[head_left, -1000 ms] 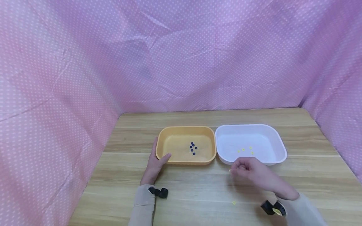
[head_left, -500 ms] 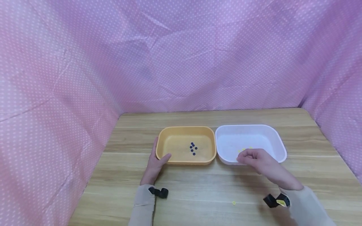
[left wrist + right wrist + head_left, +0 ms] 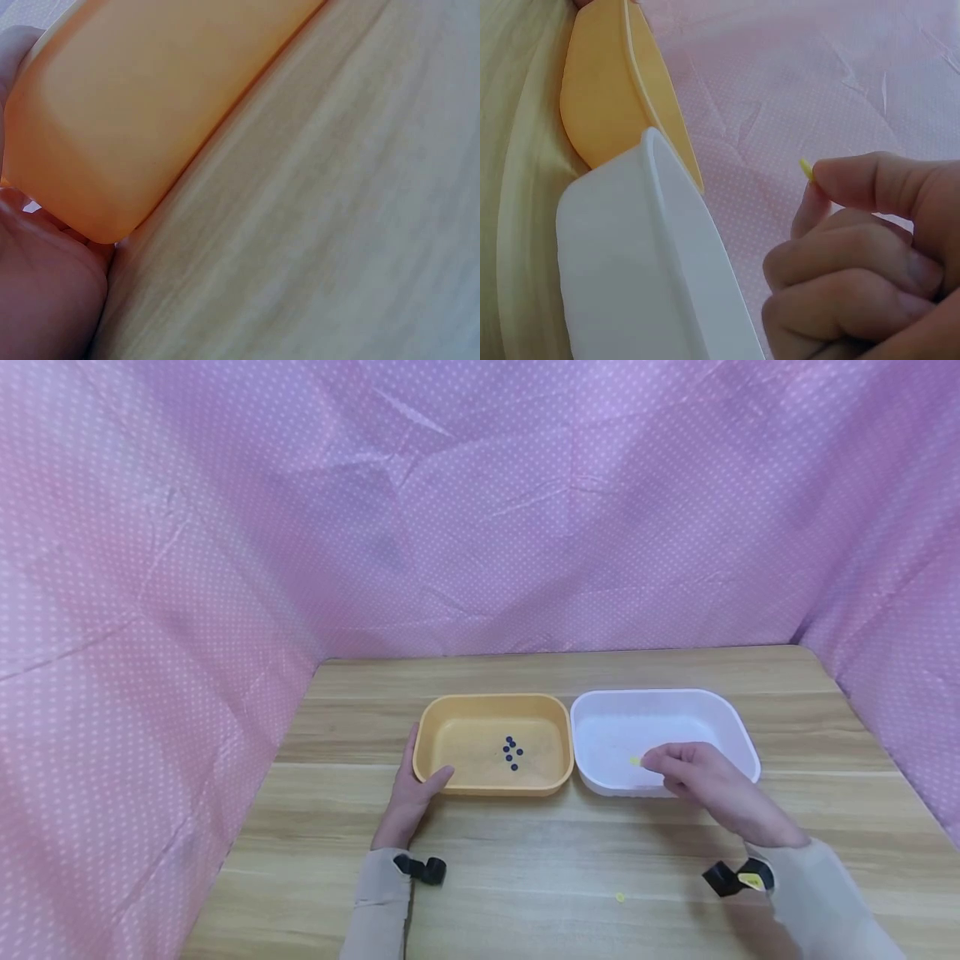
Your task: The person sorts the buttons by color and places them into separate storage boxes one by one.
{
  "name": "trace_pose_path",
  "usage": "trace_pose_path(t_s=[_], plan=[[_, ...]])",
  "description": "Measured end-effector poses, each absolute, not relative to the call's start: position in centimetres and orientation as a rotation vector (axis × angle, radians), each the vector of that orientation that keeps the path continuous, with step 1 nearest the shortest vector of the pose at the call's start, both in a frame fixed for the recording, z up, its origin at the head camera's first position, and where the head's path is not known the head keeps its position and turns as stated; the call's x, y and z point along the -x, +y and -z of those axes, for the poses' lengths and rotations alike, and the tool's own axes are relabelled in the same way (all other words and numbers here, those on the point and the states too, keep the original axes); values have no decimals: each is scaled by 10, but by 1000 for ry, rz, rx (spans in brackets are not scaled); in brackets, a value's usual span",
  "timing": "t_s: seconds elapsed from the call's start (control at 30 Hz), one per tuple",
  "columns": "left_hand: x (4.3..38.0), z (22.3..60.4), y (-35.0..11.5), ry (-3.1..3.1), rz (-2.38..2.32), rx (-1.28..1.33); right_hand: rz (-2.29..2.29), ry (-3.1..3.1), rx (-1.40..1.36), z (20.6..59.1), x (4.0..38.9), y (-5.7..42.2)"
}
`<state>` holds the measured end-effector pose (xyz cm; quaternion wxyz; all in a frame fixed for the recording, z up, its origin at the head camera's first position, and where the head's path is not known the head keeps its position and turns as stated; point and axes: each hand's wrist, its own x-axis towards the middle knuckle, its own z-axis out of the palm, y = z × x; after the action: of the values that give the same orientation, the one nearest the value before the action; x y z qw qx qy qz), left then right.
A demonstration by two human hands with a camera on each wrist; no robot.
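Note:
My left hand (image 3: 408,793) grips the left end of an orange plastic tray (image 3: 491,700), thumb at its rim and fingers along the outer wall. Several small dark blue discs (image 3: 514,767) lie inside that tray. Over the front part of a white plastic tray (image 3: 603,697), my right hand (image 3: 697,777) pinches a small yellow piece (image 3: 805,168) between thumb and index finger; the other fingers are curled. Yellow shows on the white tray's floor as a small piece (image 3: 635,762) beside the fingertips. The hand hides the area to its right.
Both trays stand side by side on a wooden table (image 3: 510,868). A single small yellow ring (image 3: 619,897) lies on the table near its front. Pink dotted cloth (image 3: 480,527) hangs behind and at the sides.
My right hand has moved forward and slightly right, from in front of the white tray to above it, with the yellow piece. The left hand and both trays have stayed in place.

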<state>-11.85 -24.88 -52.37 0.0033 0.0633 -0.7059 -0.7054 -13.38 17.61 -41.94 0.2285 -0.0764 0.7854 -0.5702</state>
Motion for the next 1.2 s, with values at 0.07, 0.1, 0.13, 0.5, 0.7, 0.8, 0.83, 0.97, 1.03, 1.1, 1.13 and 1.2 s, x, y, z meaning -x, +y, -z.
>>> trace_pose_path(t_s=[0.07,0.1,0.13,0.5,0.7,0.8,0.83,0.97,1.03,1.1,1.13,1.2], plan=[[119,524,-249,-2212,2217,-200,1552,2178,201,418,136,177],[119,524,-249,-2213,2217,-203,1542,2186,192,418,137,178],[119,524,-249,-2211,2222,-207,1527,2193,174,417,137,178],[120,522,-249,-2200,2250,-209,1465,2207,104,413,146,183],[119,521,-249,-2203,2248,-222,1521,2195,98,416,151,184],[118,522,-249,-2203,2233,-209,1505,2213,85,417,153,186],[118,522,-248,-2207,2225,-210,1500,2218,82,417,154,187],[119,522,-249,-2217,2215,-222,1496,2223,76,419,157,189],[119,522,-249,-2222,2223,-228,1507,2219,80,420,158,190],[119,520,-249,-2218,2246,-237,1518,2213,77,421,159,191],[119,518,-249,-2218,2256,-244,1524,2211,81,422,159,192],[117,512,-248,-2220,2274,-254,1527,2211,83,423,161,193]])
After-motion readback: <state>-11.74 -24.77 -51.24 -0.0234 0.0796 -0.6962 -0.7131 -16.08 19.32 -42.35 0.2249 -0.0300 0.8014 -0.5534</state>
